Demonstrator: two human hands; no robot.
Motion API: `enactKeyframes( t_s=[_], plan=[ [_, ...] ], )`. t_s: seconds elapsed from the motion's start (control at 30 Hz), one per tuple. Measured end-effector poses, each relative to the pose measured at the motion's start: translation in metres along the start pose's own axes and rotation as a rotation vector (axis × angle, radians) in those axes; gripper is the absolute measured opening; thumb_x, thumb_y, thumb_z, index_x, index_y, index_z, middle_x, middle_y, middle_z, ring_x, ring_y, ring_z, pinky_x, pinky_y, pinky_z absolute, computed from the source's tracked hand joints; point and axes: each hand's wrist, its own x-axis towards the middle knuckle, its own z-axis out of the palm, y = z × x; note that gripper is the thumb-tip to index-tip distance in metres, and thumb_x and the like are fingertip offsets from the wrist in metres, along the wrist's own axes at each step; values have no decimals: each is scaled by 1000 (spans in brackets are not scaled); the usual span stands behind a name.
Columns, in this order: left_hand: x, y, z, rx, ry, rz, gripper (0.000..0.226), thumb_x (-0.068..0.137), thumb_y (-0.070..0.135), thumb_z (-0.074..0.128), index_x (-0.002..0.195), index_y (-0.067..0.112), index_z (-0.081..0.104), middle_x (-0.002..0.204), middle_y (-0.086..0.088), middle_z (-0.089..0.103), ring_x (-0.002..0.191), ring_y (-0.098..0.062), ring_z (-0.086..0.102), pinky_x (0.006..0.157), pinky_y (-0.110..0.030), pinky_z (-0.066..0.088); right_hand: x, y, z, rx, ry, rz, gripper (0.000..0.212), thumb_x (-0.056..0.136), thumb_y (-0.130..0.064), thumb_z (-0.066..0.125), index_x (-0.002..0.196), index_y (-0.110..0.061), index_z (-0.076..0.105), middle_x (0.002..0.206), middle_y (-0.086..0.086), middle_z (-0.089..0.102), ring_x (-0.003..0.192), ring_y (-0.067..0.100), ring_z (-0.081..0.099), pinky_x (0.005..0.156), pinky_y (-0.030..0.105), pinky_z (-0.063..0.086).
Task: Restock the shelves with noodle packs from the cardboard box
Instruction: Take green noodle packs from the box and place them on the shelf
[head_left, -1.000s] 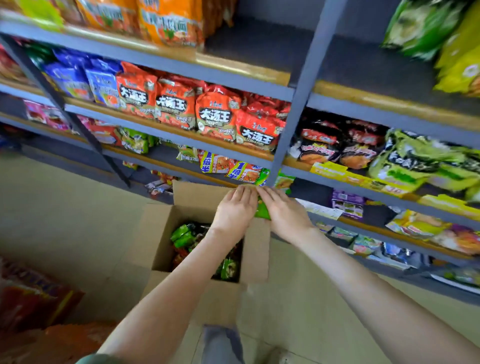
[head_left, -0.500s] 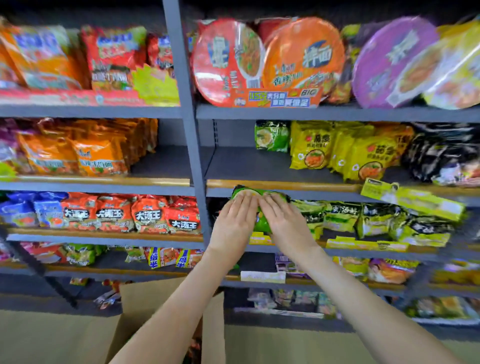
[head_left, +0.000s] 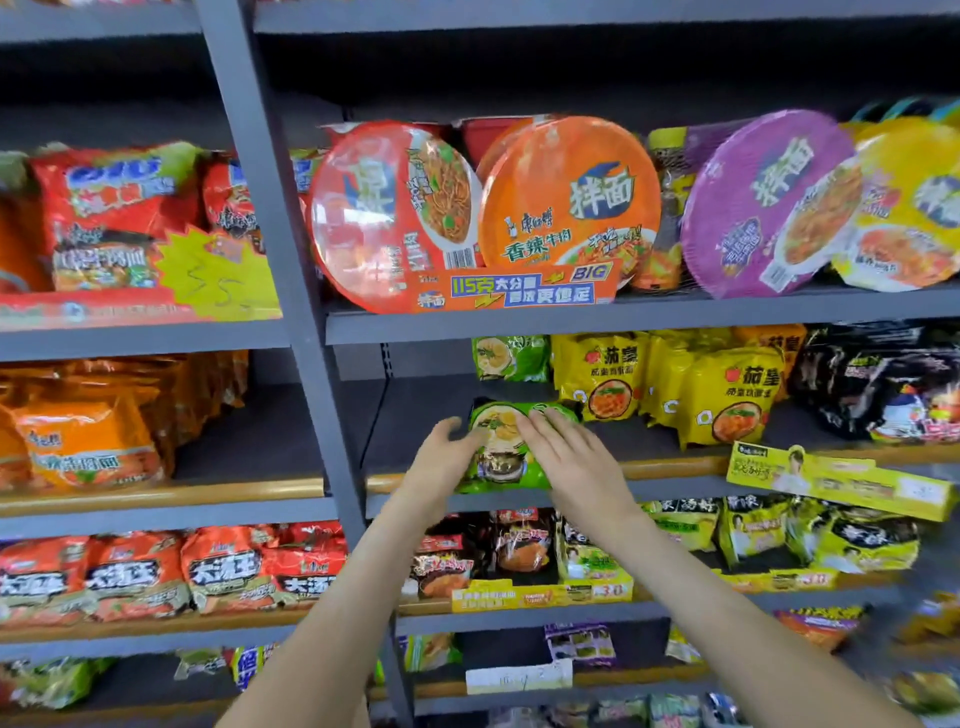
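A green noodle pack (head_left: 501, 457) stands tilted at the front lip of the middle shelf (head_left: 670, 466), right of the grey upright. My left hand (head_left: 441, 460) grips the pack's left edge with curved fingers. My right hand (head_left: 574, 460) lies over the pack's right half with straight fingers pressing on its front. Another green pack (head_left: 511, 358) stands at the back of the same shelf. Bare shelf floor shows left of and behind the held pack. The cardboard box is out of view.
Yellow packs (head_left: 727, 395) and black packs (head_left: 883, 384) fill the shelf to the right. Round bowl noodles (head_left: 566, 202) sit on the shelf above. A grey upright post (head_left: 311, 415) stands just left of my hands. Orange packs (head_left: 88, 441) and red packs (head_left: 218, 571) fill the left bay.
My view rose from the cardboard box on the floor to the shelves. Both hands carried the green pack up to the middle shelf, and my hands have spread apart on it.
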Motion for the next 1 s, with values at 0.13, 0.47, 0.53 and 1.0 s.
enactKeyframes(
  t_s=[0.13, 0.47, 0.53, 1.0],
  plan=[
    [30, 13, 1, 0, -23, 124, 50, 92, 13, 60, 140, 14, 43, 130, -6, 54, 115, -19, 56, 93, -30, 49, 26, 12, 11, 34, -135, 28, 108, 51, -21, 90, 144, -6, 36, 141, 11, 49, 131, 28, 46, 99, 46, 47],
    [32, -7, -14, -142, -108, 305, 53, 91, -6, 53, 123, 36, 51, 113, -3, 65, 104, -16, 63, 85, -30, 53, 76, 48, 3, 603, -432, 307, 119, 67, -61, 75, 152, -34, -4, 160, -1, -3, 146, 21, -5, 118, 47, 10],
    [26, -9, -17, -93, -137, 373, 54, 92, -7, 53, 126, 35, 50, 114, -2, 64, 100, -12, 64, 80, -26, 53, 85, 52, 2, 564, -504, 315, 116, 63, -60, 78, 152, -28, 12, 159, 3, 6, 145, 23, 1, 116, 46, 16],
    [12, 24, -22, 676, 215, 1033, 67, 82, 24, 72, 141, 25, 39, 131, 0, 45, 125, -10, 43, 105, -25, 37, 65, 22, -16, 435, 79, 220, 82, 69, -45, 80, 137, -21, 40, 131, -4, 45, 126, 15, 33, 108, 40, 22]
  ],
)
